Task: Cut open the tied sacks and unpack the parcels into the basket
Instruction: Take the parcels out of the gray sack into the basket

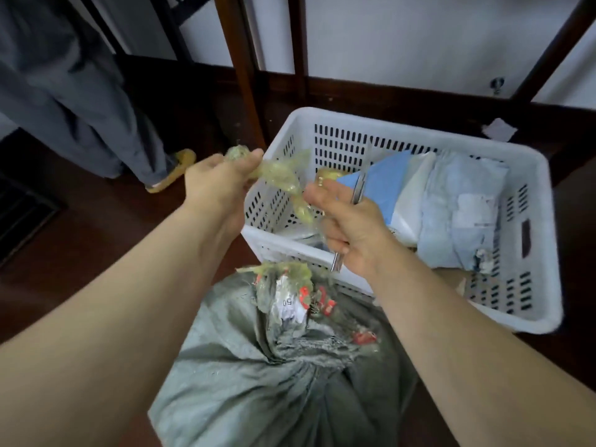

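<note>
A grey-green woven sack (258, 375) stands between my forearms, its neck gathered, with a label and red-printed scraps at the top. Above it my left hand (216, 185) grips one end of a crumpled strip of yellowish tape (283, 179). The other end of the strip is pinched in my right hand (348, 227), which also holds a metal cutting tool (358, 191) pointing up and away. The strip hangs in the air, apart from the sack. Behind stands a white slotted plastic basket (532, 253) holding a blue parcel (383, 185) and pale parcels (458, 214).
Dark wooden legs (242, 69) rise behind the basket against a white wall. A person in grey trousers (80, 101) and yellow slippers stands at the left on the dark floor. A scrap of white paper (499, 129) lies at the far right.
</note>
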`<state>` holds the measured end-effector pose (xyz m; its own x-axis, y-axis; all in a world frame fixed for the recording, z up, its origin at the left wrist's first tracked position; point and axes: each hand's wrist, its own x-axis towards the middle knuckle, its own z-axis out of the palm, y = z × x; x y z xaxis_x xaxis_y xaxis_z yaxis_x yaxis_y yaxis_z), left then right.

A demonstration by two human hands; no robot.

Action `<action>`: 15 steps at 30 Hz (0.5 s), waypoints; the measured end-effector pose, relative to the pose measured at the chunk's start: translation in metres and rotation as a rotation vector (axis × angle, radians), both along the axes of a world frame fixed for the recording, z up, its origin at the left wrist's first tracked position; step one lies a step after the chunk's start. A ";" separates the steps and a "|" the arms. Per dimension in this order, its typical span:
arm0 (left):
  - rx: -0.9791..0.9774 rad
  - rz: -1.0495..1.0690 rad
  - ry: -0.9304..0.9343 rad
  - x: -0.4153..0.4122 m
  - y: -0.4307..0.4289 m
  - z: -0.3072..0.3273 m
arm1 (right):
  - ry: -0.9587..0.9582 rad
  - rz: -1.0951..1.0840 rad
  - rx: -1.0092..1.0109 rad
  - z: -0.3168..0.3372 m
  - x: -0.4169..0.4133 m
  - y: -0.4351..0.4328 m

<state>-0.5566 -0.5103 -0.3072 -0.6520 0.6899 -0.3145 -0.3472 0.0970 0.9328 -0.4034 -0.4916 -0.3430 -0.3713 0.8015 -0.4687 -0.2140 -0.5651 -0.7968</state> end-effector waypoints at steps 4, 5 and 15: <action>-0.106 -0.104 0.044 0.061 -0.026 0.009 | 0.077 -0.058 -0.130 0.032 0.029 -0.019; -0.168 -0.143 0.156 0.077 -0.034 0.011 | 0.049 -0.076 -0.131 0.042 0.038 -0.025; -0.433 -0.527 -0.564 0.204 -0.075 0.111 | -0.237 -0.511 -0.385 0.089 0.205 -0.061</action>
